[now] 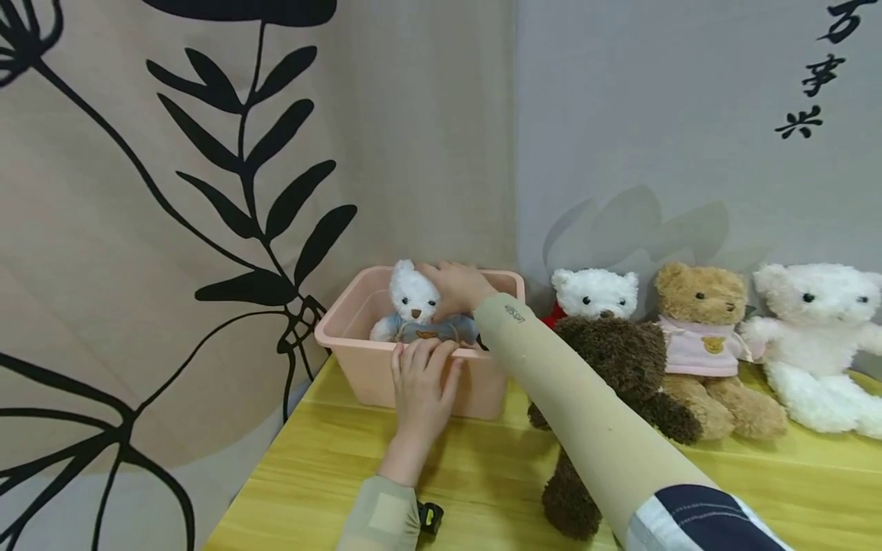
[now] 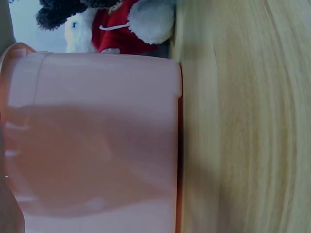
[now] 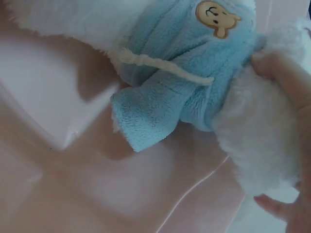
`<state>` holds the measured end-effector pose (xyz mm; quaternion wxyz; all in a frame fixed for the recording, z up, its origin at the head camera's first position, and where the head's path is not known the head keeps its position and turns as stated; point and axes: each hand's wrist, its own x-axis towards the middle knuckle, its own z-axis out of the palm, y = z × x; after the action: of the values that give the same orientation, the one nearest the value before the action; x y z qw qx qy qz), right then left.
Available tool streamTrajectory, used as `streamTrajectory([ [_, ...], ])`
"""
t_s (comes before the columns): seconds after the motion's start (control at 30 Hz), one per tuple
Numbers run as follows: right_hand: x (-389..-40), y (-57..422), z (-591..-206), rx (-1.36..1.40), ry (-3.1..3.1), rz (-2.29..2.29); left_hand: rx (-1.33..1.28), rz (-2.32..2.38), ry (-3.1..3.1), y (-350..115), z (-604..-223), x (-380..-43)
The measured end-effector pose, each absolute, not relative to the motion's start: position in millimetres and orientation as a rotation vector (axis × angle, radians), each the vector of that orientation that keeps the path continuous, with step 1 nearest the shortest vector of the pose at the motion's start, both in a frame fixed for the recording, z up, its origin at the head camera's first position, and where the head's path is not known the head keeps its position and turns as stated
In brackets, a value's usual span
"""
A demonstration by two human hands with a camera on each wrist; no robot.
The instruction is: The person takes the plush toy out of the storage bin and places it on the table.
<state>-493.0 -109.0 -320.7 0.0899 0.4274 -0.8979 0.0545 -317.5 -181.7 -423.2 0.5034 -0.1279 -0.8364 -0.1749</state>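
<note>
A white teddy bear (image 1: 415, 295) in a light blue sweater (image 3: 165, 92) with an animal-face patch sits in a pink plastic bin (image 1: 365, 344). My right hand (image 1: 460, 287) reaches over the bin and holds the bear by its white fur beside the head. In the right wrist view, thumb and fingers (image 3: 279, 208) curve round a white furry part. My left hand (image 1: 423, 383) is at the bin's front rim, fingers over the edge and thumb against the outer wall. The left wrist view shows mostly the bin's outer wall (image 2: 107, 145).
A dark brown plush bear (image 1: 606, 360) is on the wooden table (image 1: 482, 490) right of the bin, partly behind my right arm. Beyond it sit a white bear in red (image 1: 596, 295), a tan bear in pink (image 1: 703, 344) and another white bear (image 1: 813, 337). Patterned curtains hang behind.
</note>
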Motion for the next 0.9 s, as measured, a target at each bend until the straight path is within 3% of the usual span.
streamTrajectory([
  [0.33,-481.3,-93.2,-297.4,1.262,-2.474,0.184,-0.318,-0.442,-2.01,-171.4,-426.5,-310.2],
  [0.63,-466.9,-82.0,-236.7,1.29,-2.353,0.279,-0.312,-0.457,-2.019,-179.2,-426.8,-309.3],
  [0.9,-455.8,-34.9,-170.0,1.207,-2.226,0.312,-0.333,-0.461,-2.045,-179.9,-421.6,-313.3],
])
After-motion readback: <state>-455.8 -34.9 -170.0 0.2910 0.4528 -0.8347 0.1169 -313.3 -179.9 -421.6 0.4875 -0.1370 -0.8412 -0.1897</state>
